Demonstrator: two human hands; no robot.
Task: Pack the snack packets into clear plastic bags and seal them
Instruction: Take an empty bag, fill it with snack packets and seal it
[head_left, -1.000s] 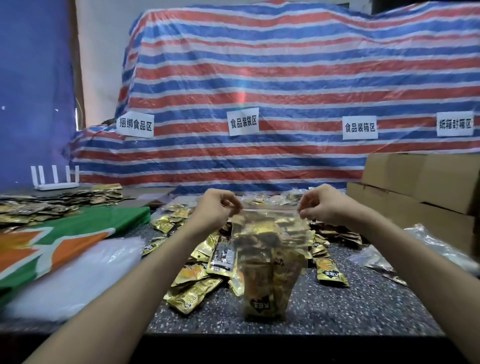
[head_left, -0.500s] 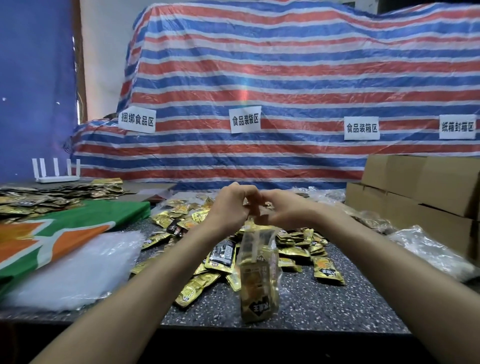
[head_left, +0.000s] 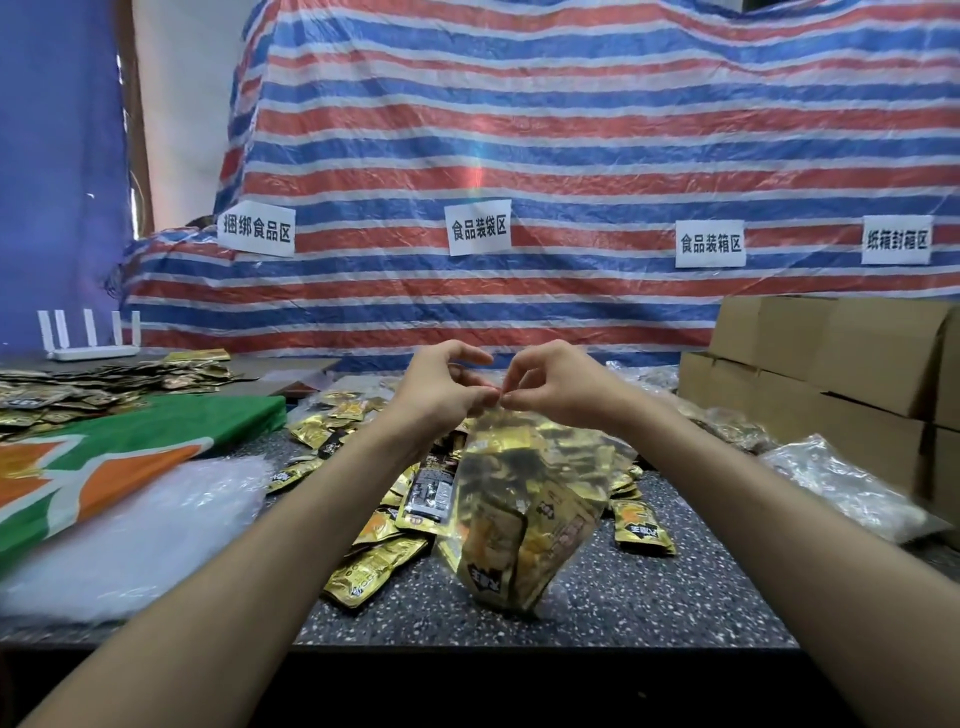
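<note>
Clear plastic bag (head_left: 571, 467) of gold snack packets (head_left: 493, 540) hung at frame centre, long axis vertical, base seemingly on the bench (head_left: 675, 597). Left hand (head_left: 441, 389) and right hand (head_left: 556, 384) pinched its gathered mouth directly above, equally near.

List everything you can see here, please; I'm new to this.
clear plastic bag: one, full of gold packets, mid-table
loose snack packets: many, gold, heaped behind and left of the bag
flat packets: many, dark gold, far left
table: one, speckled grey
sheet: one, green-orange-white, left
plastic heap: one, white, front left
cardboard boxes: several, brown, right
crumpled bags: some, clear, before the boxes
tarp: one, red-white-blue, behind
paper signs: four, white, on tarp
router: one, white, far left
left hand: pinches bag's top
right hand: pinches bag's top
</note>
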